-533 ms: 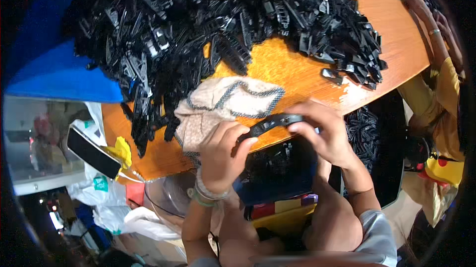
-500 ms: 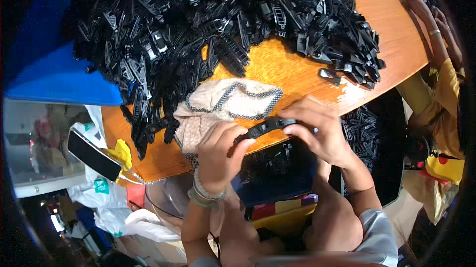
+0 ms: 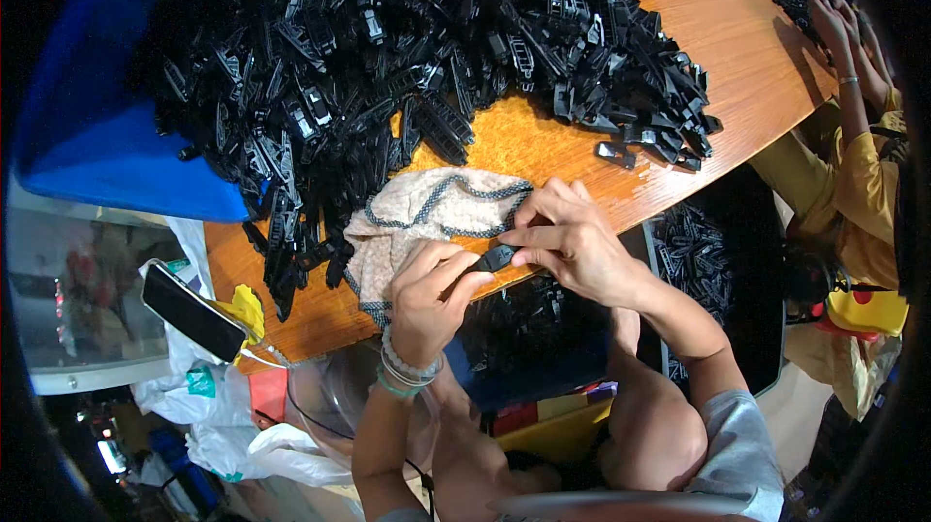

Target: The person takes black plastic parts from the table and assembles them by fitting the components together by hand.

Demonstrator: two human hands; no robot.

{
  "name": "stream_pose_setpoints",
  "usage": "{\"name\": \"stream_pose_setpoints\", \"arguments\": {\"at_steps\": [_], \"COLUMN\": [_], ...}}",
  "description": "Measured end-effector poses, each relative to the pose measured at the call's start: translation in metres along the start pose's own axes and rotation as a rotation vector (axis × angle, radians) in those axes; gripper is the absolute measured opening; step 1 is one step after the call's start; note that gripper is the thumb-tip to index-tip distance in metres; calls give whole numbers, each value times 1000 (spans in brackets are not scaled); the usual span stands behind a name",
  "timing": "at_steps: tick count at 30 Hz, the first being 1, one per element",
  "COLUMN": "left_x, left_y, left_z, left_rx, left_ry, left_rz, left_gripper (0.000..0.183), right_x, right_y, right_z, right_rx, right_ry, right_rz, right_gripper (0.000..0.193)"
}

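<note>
A small black plastic part is held between my two hands just over the table's near edge. My left hand pinches its left end between thumb and fingers. At the other end, my right hand grips it in the same way, its fingers hiding much of that side. Right behind my hands lies a crumpled pale cloth with a dark checked border. Beyond it, a big heap of black plastic parts covers much of the wooden table; several are ladder-like strips.
A blue bin stands at the left. Below it, a phone leans on a yellow holder. More black parts fill a dark container right of my knees. At the far right, another person's hands work near a second heap.
My right hand has moved left and closer to my left hand, so less of the black part shows between them. The view has shifted slightly.
</note>
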State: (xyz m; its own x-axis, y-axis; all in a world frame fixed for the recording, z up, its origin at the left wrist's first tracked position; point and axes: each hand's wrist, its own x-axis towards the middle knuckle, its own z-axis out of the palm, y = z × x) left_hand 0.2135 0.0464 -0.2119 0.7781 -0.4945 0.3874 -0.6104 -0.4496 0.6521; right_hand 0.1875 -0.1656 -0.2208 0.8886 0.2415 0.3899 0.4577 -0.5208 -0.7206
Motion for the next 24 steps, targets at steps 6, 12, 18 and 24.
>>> {"name": "stream_pose_setpoints", "arguments": {"at_steps": [6,12,18,24], "left_x": [41,105,102,83], "left_y": [-14,-43,-25,5], "left_z": [-26,-10,-13,-19], "left_rx": [39,460,540,491], "left_ry": [13,-78,-136,-99], "left_rz": [42,171,388,359], "left_gripper": [14,29,27,29], "right_x": [-33,-24,-19,-18], "right_y": [-18,14,31,18], "right_z": [13,-45,-49,-36], "right_rx": [193,-516,-660,-367], "right_ry": [-81,492,435,366], "right_rz": [-120,159,167,85], "right_gripper": [26,28,29,37]}}
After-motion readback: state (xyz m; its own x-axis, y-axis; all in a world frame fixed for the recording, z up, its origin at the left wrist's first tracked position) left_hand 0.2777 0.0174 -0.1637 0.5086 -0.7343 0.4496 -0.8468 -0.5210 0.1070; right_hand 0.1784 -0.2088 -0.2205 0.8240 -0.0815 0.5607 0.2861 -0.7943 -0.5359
